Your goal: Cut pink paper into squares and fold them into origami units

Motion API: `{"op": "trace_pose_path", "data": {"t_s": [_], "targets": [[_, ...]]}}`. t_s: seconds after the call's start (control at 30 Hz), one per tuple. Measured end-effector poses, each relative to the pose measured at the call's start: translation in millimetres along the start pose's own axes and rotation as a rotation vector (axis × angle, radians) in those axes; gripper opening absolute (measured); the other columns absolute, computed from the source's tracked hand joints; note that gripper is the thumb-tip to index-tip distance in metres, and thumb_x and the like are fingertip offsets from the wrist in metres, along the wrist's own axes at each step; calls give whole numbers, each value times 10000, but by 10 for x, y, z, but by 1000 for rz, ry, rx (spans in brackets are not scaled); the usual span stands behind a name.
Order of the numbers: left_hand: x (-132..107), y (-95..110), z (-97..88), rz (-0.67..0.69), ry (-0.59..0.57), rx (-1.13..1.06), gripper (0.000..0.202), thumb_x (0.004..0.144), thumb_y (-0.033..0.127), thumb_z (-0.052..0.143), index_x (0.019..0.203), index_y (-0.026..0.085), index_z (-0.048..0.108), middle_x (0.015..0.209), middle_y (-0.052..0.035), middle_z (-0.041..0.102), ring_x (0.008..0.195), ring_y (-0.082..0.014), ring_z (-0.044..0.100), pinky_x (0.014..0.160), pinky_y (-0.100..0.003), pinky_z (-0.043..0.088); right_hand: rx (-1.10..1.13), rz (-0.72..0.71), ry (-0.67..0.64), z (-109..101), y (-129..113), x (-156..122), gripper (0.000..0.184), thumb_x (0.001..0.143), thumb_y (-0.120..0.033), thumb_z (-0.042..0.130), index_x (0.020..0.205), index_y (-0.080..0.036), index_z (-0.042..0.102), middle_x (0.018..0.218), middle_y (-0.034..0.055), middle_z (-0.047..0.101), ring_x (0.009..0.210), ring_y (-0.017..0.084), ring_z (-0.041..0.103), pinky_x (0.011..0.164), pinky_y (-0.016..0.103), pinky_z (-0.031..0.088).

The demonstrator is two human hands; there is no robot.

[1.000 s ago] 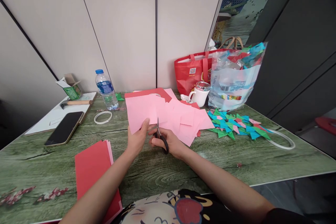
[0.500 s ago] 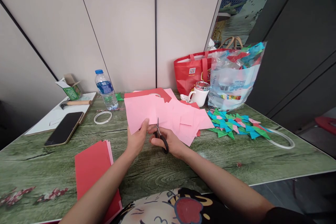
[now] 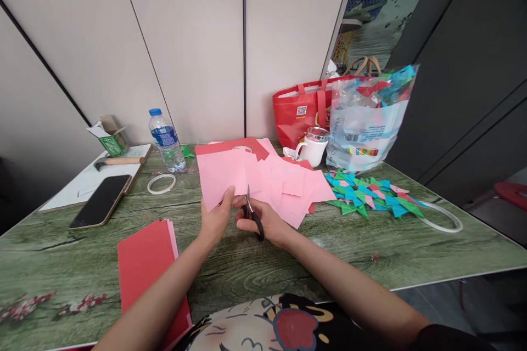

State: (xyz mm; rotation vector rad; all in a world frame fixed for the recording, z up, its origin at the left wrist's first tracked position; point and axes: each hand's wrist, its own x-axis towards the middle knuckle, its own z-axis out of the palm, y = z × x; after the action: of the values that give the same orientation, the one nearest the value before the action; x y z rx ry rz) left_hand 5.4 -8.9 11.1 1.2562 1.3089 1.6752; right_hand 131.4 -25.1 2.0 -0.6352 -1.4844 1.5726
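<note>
My left hand is closed on a pink sheet of paper, thumb on top, and holds it raised above the table. In my right hand is a pair of scissors with black handles, its blades pointing away from me at the sheet's right part. How far the blades have cut into the paper I cannot make out. Behind and to the right of the hands lie loose pink paper pieces, partly over red paper. A stack of red and pink paper lies under my left forearm.
A water bottle, a tape roll, a phone and a hammer are on the left. At right stand a white mug, a red bag and a plastic bag, with folded paper pieces and a white ring.
The pink sheet and my left hand have shifted very slightly right and down. The scissors have hardly moved; both hands keep their hold.
</note>
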Motion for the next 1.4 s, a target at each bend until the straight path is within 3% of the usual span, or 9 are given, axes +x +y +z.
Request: {"op": "trace_pose_path", "data": {"t_s": [0.3, 0.63, 0.97, 1.4], "targets": [[11, -22, 3, 0, -3, -24, 384, 682, 355, 622, 996, 135, 608, 941, -82, 669, 848, -186, 621, 792, -303, 492, -18, -39, -2, 13, -25, 5, 470, 598, -488, 691, 905, -182, 508, 727, -13, 474, 669, 118, 427, 605, 251, 333], [13, -47, -4, 8, -18, -77, 384, 681, 360, 630, 1000, 148, 612, 943, -73, 665, 851, -178, 613, 784, -294, 492, 19, -56, -16, 0, -13, 0, 424, 619, -423, 702, 908, -177, 512, 750, -10, 471, 669, 109, 421, 614, 243, 336], [16, -92, 1, -6, -8, -103, 405, 668, 370, 640, 1004, 147, 609, 936, -77, 665, 853, -191, 616, 787, -312, 492, -33, -64, 20, -4, 5, 9, 470, 608, -488, 687, 918, -174, 528, 742, -6, 465, 673, 114, 414, 631, 249, 354], [21, -96, 4, -10, 25, -70, 409, 661, 388, 646, 989, 147, 614, 949, -82, 667, 870, -198, 615, 819, -332, 487, -39, -77, 74, 38, -29, 7, 384, 640, -466, 668, 859, -177, 541, 848, 20, 511, 717, 127, 429, 675, 266, 362]]}}
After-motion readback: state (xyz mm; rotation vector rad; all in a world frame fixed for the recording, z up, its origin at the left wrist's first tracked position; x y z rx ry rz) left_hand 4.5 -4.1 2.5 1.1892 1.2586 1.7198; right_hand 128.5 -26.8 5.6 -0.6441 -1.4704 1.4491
